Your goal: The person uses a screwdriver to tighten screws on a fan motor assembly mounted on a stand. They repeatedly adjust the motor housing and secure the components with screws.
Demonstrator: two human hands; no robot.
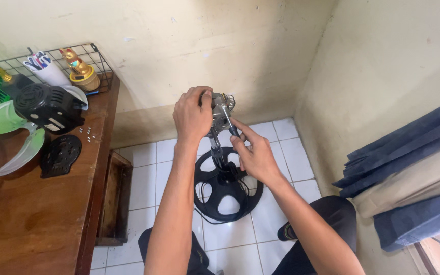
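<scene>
A stripped metal fan motor (221, 109) sits on top of a black stand pole that rises from a round black base (227, 191) on the white tiled floor. My left hand (192, 114) wraps around the left side of the motor and holds it. My right hand (253, 153) holds a thin dark-handled tool (228, 122), apparently a screwdriver, with its tip against the motor's right side. My knees in dark trousers frame the base below.
A wooden table (42, 214) stands on the left with a black motor cover (49, 107), a black round plate (60, 154), small screws (87, 132), green fan blades, a wire rack, a cup of pens and a gold figurine. Dark curtains (408, 173) hang at right.
</scene>
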